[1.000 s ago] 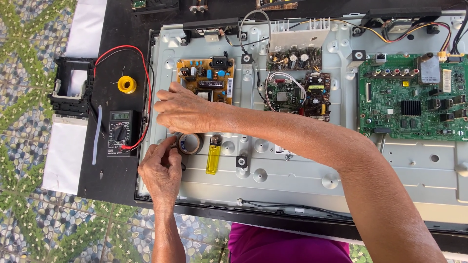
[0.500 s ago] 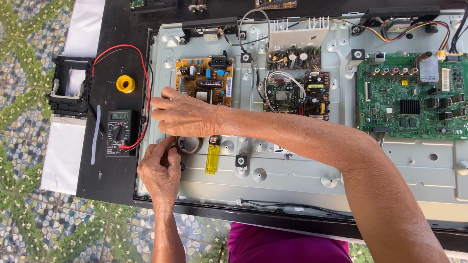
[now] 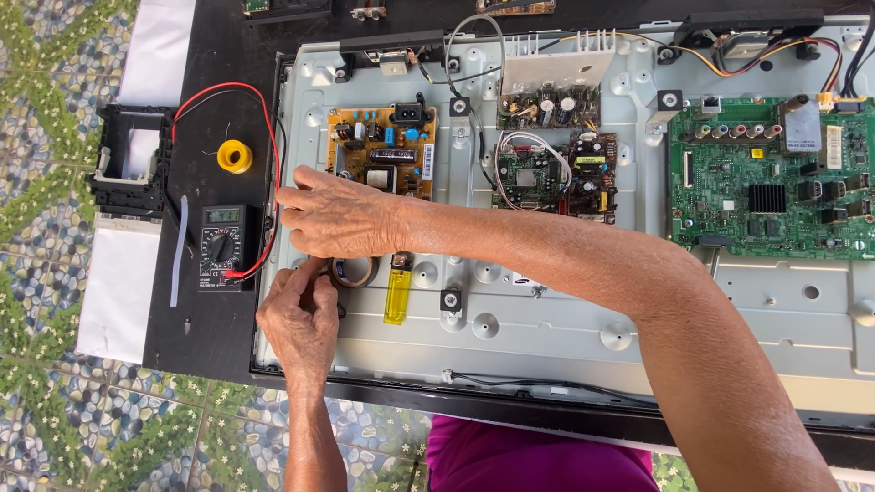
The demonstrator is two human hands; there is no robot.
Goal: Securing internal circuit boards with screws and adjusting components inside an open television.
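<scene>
Two hands [image 3: 319,264] meet at a tape roll [image 3: 354,271] on the metal chassis [image 3: 547,319]

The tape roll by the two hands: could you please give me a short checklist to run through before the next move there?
1. Left hand at the tape roll: ok, fingers touch its left edge.
2. Right hand clear of the orange circuit board: cannot tell, it lies flat just below the board, fingertips toward the panel's left edge.
3. Yellow lighter out of the way: not ok, it lies right beside the roll.
4. Multimeter leads clear: cannot tell, the red lead loops close to the right hand's fingertips.
5. Loose tape end found: cannot tell, hidden by fingers.
</scene>
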